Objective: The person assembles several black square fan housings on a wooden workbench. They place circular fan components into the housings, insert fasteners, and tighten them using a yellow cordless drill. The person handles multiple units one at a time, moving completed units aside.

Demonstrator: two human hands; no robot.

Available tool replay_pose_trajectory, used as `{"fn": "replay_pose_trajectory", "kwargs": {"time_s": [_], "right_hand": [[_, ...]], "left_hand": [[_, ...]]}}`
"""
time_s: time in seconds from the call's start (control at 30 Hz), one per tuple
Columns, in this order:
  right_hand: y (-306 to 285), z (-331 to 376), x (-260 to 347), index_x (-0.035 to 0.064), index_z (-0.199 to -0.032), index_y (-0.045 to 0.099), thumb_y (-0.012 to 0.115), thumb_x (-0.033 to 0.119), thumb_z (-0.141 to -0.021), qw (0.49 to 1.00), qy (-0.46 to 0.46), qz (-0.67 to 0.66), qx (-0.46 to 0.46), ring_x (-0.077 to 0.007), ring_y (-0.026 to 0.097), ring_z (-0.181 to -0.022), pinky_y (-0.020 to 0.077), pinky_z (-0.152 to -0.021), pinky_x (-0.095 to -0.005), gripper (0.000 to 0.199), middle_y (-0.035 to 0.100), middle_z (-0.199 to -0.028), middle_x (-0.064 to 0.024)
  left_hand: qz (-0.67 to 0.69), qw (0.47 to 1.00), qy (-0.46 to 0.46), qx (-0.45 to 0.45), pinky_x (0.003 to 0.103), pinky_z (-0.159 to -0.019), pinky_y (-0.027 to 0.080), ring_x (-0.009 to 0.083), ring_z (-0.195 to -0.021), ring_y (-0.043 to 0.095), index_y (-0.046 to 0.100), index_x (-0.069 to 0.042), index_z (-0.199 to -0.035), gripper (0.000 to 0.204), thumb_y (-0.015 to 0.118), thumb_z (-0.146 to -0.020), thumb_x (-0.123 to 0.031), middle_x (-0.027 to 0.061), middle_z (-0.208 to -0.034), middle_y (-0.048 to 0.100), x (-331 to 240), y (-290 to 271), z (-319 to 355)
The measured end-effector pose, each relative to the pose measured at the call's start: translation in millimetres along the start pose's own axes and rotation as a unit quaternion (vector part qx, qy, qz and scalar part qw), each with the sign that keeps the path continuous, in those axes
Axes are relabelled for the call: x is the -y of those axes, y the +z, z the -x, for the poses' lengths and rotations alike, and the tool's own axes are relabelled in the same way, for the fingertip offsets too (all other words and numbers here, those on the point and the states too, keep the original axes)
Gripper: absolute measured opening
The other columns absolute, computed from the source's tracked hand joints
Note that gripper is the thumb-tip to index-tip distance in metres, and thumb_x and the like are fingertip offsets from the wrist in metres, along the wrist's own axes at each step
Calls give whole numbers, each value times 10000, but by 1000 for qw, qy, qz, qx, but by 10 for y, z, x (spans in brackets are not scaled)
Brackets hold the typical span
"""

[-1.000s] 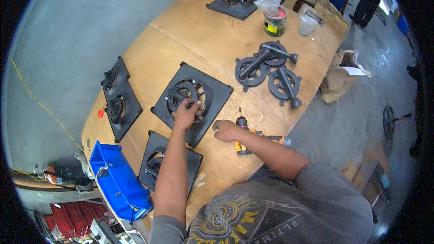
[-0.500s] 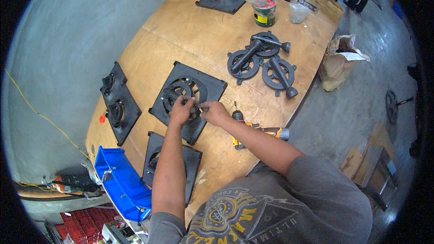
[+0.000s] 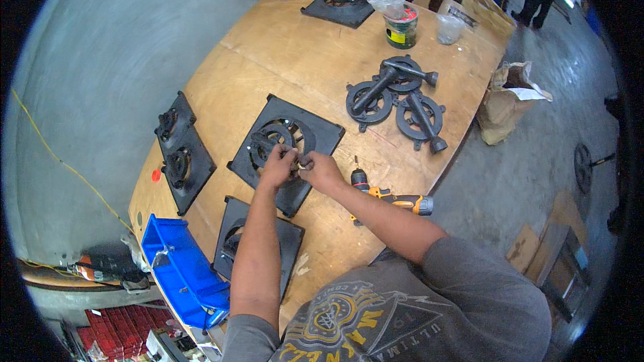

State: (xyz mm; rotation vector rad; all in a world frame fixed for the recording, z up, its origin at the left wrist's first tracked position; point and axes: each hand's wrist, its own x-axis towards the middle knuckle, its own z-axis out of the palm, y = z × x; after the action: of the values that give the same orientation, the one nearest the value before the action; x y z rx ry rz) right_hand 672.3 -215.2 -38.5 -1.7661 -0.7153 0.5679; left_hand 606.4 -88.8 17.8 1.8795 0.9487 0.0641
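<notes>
A square black plate (image 3: 322,135) lies on the table before me, with a black ring burner (image 3: 295,133) over its round opening. My left hand (image 3: 278,169) is closed round the near end of the burner's tube, above the plate. Close beside it, my right hand (image 3: 322,171) pinches a small brass-coloured fitting (image 3: 300,167) against that end. The fingers hide most of the fitting and where it meets the tube. Just right of my right hand, a yellow and black cordless drill (image 3: 382,194) lies on the table, its bit pointing away from me.
Several loose burners (image 3: 396,100) lie to the right on the wooden table (image 3: 255,47). Other black plates sit left (image 3: 194,167), near (image 3: 287,241) and far (image 3: 349,13). A blue bin (image 3: 181,261) is at the near left; a tub (image 3: 401,32) stands far right.
The whole view has shifted slightly, so everything sits a little lower and further right. Both hands stay together at the tube's end, with only small finger movement.
</notes>
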Motion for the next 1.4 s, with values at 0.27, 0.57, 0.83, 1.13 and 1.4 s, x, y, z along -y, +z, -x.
{"fn": "replay_pose_trajectory", "kwargs": {"time_s": [0.27,0.57,0.83,1.13,1.4], "right_hand": [[-25,54,66,0,-954,660,684,145,-789,995,-88,19,-31,-372,633,-842,501,-752,-441,221,649,-875,-203],[64,91,33,18,-944,638,652,151,-835,984,-136,108,-32,-396,602,-857,492,-757,-478,172,582,-891,-184],[93,81,-59,17,-1056,640,646,116,-839,992,-114,26,-56,-349,633,-789,516,-711,-413,239,631,-874,-176],[248,21,33,-1,-1138,527,530,129,-974,923,178,-342,-11,-148,607,-575,502,-496,-282,210,620,-769,-85],[186,13,74,14,-1176,478,506,180,-992,907,214,-362,18,-163,605,-561,484,-480,-289,249,634,-780,-106]], "left_hand": [[21,999,33,-2,316,-557,488,154,-726,593,547,-29,-1059,286,624,-922,-268,85,-856,626,197,-17,-117],[-28,999,15,-12,320,-780,464,176,-871,578,569,-30,-1035,269,587,-938,-280,100,-950,635,147,-50,-67],[12,999,36,-16,316,-648,502,173,-749,602,556,-30,-1026,258,621,-925,-258,94,-873,634,111,-24,-31],[5,999,44,-18,320,-648,493,161,-749,592,559,-30,-1026,251,625,-926,-251,87,-869,634,178,-31,-69],[11,999,40,-11,319,-691,492,173,-782,600,564,-30,-1046,278,634,-921,-269,99,-896,649,222,-52,-95]]}}
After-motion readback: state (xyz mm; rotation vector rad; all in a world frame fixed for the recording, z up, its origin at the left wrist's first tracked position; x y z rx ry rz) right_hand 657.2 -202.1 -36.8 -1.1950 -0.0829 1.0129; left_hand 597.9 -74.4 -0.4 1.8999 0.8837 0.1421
